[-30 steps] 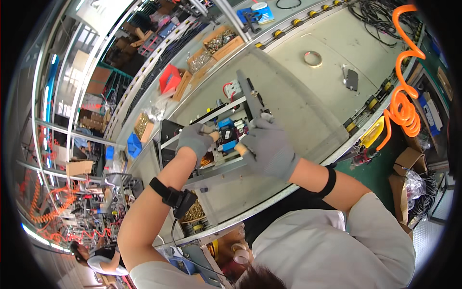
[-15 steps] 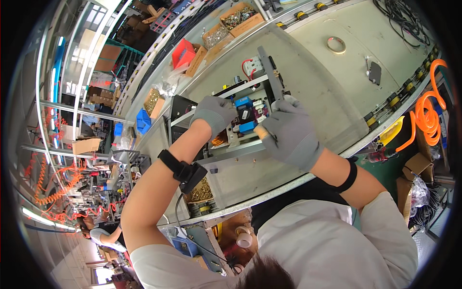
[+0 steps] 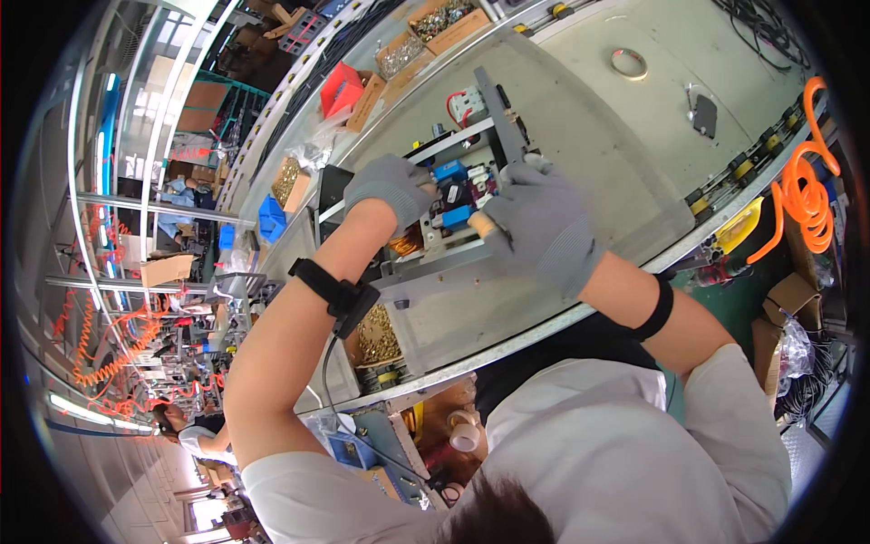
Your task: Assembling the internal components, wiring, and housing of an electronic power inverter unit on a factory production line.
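Observation:
A metal-framed electrical unit lies on the bench in front of me, with blue components, dark modules and a copper-coloured coil inside. My left hand, in a grey glove, is at the unit's left part. Its fingers are bent in by the components, and their tips are partly hidden. On the right, my gloved right hand closes its fingers on the unit's upright grey metal bar. Its bare thumb tip points at the components. A white part with red wires sits by the bar's far end.
Beyond the unit stand a red bin, a blue bin and cardboard boxes of small hardware. A tape roll and a dark tagged piece lie far right. An orange coiled hose hangs at right; brass fasteners sit near left.
The whole view has shifted slightly, so the bench and unit appear a little higher. My left hand has drawn slightly left of the components. My right hand stays at the metal bar.

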Motion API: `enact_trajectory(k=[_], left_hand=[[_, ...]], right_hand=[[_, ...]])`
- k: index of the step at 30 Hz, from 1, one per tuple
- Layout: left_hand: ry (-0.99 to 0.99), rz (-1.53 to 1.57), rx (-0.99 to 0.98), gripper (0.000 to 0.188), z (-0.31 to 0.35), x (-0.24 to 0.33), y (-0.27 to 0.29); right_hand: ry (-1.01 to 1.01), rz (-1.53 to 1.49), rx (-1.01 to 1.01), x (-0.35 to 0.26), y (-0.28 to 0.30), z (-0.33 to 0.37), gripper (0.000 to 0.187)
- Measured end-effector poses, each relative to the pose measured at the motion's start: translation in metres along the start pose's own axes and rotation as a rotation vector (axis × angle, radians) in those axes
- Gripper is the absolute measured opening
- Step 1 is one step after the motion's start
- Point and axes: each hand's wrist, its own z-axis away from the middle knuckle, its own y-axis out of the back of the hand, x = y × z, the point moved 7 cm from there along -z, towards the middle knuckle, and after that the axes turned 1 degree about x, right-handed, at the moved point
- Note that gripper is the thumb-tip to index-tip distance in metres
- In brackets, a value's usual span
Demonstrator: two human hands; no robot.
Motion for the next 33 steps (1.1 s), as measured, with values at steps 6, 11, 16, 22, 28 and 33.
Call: enact_trajectory(k=[6, 11, 16, 22, 28, 33], left_hand=[[-0.080, -0.063, 0.055, 0.031, -0.006, -0.021, -0.002], [-0.188, 0.291, -0.137, 0.023, -0.009, -0.034, -0.013], [-0.234, 0.082, -0.026, 0.024, -0.009, -0.028, -0.014], [-0.148, -0.131, -0.054, 0.021, 0.001, -0.021, 0.000], [-0.217, 0.002, -0.110, 0.020, 0.001, -0.044, 0.001], [-0.223, -0.051, -0.148, 0.021, -0.004, -0.051, -0.013]], right_hand=[[0.003, -0.045, 0.057, -0.004, -0.003, 0.005, 0.012], [-0.017, -0.056, 0.035, -0.002, -0.001, 0.004, 0.014], [0.016, -0.075, 0.039, -0.003, 0.000, 0.000, 0.014], [0.008, -0.099, 0.046, -0.001, 0.001, 0.000, 0.014], [0.005, -0.108, 0.040, -0.004, 0.001, -0.001, 0.013], [0.000, -0.119, 0.034, -0.004, 0.001, -0.003, 0.010]])
